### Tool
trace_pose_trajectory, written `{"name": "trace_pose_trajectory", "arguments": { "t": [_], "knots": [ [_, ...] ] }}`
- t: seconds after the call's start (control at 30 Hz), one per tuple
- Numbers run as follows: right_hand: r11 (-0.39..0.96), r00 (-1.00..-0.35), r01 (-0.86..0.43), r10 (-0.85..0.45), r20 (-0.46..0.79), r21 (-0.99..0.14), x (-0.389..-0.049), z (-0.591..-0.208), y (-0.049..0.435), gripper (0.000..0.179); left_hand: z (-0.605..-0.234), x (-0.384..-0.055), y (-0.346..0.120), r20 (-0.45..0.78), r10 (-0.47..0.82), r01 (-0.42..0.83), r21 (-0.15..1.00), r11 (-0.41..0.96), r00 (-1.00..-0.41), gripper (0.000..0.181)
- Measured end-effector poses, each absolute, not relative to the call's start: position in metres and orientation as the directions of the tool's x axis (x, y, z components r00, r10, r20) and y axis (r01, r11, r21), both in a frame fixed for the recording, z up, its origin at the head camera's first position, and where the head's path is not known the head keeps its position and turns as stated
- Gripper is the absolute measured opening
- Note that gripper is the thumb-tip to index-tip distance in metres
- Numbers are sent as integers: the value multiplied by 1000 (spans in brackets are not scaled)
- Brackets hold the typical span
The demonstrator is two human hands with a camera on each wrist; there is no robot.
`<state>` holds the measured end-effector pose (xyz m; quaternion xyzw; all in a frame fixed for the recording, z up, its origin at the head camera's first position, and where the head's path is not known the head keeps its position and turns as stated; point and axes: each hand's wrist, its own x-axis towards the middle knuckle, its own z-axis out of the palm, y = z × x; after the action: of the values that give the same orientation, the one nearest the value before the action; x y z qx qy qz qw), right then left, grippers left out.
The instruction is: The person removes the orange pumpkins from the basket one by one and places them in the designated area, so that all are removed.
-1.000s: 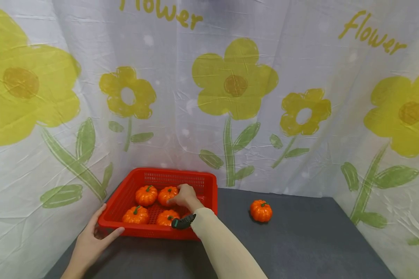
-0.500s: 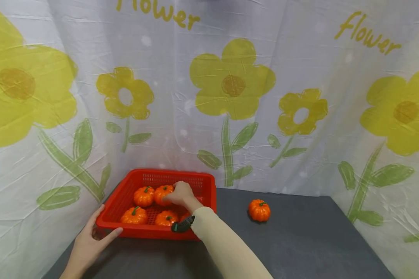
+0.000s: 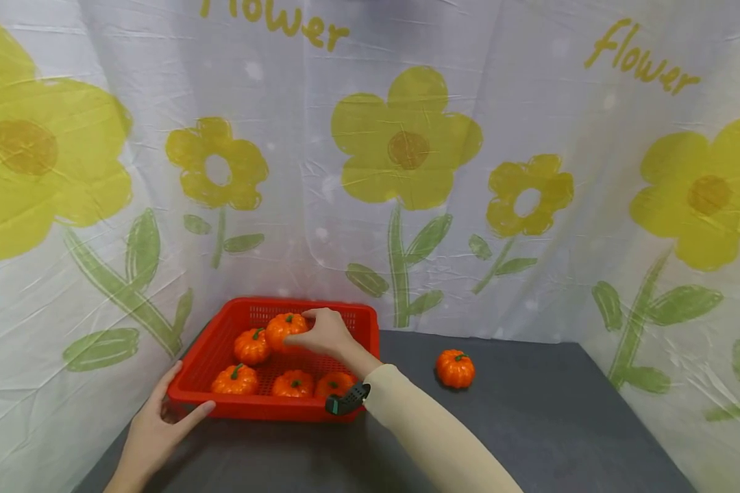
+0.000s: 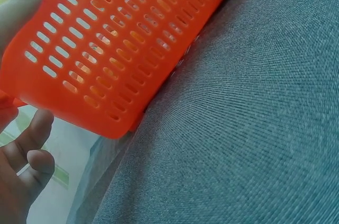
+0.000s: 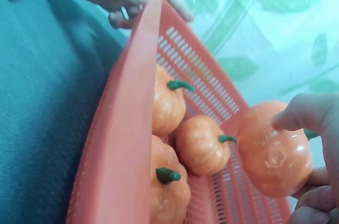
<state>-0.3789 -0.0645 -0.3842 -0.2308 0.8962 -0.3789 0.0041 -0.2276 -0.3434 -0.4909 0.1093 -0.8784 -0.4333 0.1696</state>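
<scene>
Right hand: holding. The thumb and fingers pinch one orange pumpkin, the held pumpkin, by its side; the right wrist view shows the thumb laid on its skin and other fingers curled about the far side. The held pumpkin is inside the outline of the red basket, toward the rear wall, raised off the basket floor, green stem uppermost in the head view. Whether it touches the rear-left pumpkin just beside it cannot be determined.

Left hand: grip wide. The hand spans the basket's near-left corner, thumb extended onto the near rim, the other fingers spread along the outside of the left wall. Pressure on the basket cannot be told.

Basket contents, apart from the held pumpkin: the rear-left pumpkin and three in a row along the near wall, namely the near-left pumpkin, the near-middle pumpkin and the near-right pumpkin. The last lies close to the black wristband in the head view.

Surroundings: a lone pumpkin sits on the dark grey table, to the right of the basket and well apart from it. A pale cloth printed with yellow flowers hangs behind. A cream sleeve covers the right forearm
</scene>
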Motion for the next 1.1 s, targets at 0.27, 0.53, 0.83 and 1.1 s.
{"name": "trace_pose_trajectory", "arguments": {
  "t": [0.27,0.53,0.83,1.1],
  "knots": [
    [557,-880,-450,-408,242,-698,-362,-378,-33,70,-489,-227,-343,190,-343,-60,797,601,-920,106],
    [497,-863,-490,-391,319,-716,-340,-371,9,67,-487,-227,-342,192,-337,-57,793,607,-922,107],
    [460,-865,-493,-355,356,-739,-324,-380,53,66,-489,-228,-344,172,-343,-75,796,601,-923,107],
    [427,-881,-465,-314,355,-775,-311,-386,89,63,-488,-231,-344,128,-348,-115,793,599,-929,110]
  ]
}}
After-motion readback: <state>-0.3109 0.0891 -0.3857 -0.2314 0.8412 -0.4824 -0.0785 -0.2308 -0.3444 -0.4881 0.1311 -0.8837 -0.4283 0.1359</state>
